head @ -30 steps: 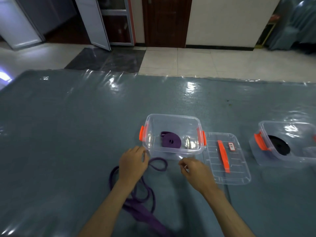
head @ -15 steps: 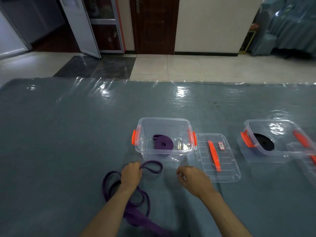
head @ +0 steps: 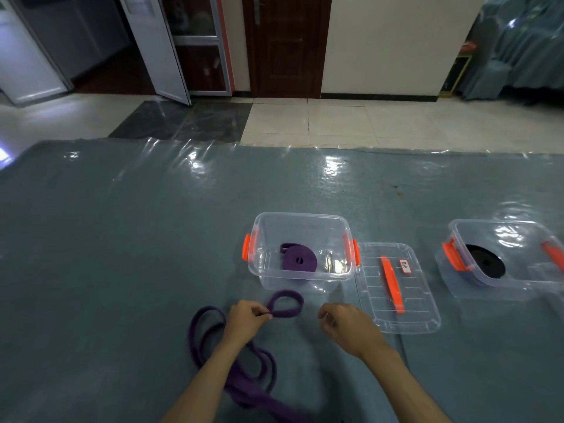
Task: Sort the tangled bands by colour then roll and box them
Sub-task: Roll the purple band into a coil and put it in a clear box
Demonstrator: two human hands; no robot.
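A long loose purple band lies in loops on the table in front of me. My left hand pinches it where its far end forms a small loop. My right hand hovers to the right of that loop with fingers loosely curled and nothing in it. Behind the loop stands a clear box with orange latches holding a rolled purple band. A second clear box at the right holds a rolled black band.
A clear lid with an orange handle lies flat between the two boxes. The table wears a grey-blue cover under shiny plastic. Tiled floor and doors lie beyond its far edge.
My left hand has drawn back a little from the box, still pinching the band's end loop. The right hand stays beside it. My head has shifted, so the view moved.
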